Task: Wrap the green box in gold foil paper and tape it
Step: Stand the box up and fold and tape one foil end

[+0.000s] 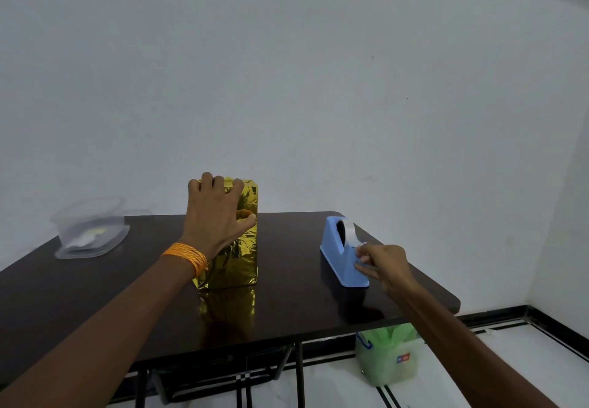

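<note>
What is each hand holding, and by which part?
Left hand grips the foil-wrapped box over its top edge. Right hand pinches the tape by its loose end at the cutter of the blue dispenser.

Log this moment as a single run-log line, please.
phase: taping | left hand: holds foil-wrapped box upright | right hand: pinches tape end at blue dispenser
</note>
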Motion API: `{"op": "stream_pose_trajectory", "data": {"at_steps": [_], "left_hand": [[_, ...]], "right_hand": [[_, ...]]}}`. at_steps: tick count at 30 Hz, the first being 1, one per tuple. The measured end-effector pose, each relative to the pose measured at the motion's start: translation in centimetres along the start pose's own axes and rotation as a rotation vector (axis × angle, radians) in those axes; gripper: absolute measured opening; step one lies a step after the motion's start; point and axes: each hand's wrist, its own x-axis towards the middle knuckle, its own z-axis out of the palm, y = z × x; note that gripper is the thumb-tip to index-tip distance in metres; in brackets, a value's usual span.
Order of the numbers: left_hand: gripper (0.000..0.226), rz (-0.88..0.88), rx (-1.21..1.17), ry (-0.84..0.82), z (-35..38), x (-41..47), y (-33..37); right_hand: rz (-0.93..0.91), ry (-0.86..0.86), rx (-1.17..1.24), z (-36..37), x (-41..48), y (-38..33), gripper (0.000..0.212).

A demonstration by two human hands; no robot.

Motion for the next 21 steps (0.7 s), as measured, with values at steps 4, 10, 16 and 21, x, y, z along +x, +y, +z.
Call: {"op": "stream_pose_trajectory", "data": {"at_steps": [4, 10, 16, 21], "left_hand": [[0.068, -0.001, 0.003, -0.003, -0.1, 0.0, 0.0], [0.068, 0.004, 0.0, -0.007, -0.2, 0.0, 0.0], [0.067, 0.004, -0.008, -0.015, -0.4, 0.0, -0.1], [0.067, 0.005, -0.016, -0.016, -0.3, 0.1, -0.1]], "right_hand": [[-0.03, -0.023, -0.008, -0.1, -0.3, 0.4, 0.016], [0.01, -0.066, -0.079, -0.9, -0.4, 0.4, 0.017], [-0.05, -0.087, -0.34, -1.9, -0.2, -0.4, 0.025], [-0.139, -0.056, -0.642, -2.2, -0.2, -1.0, 0.034]]}}
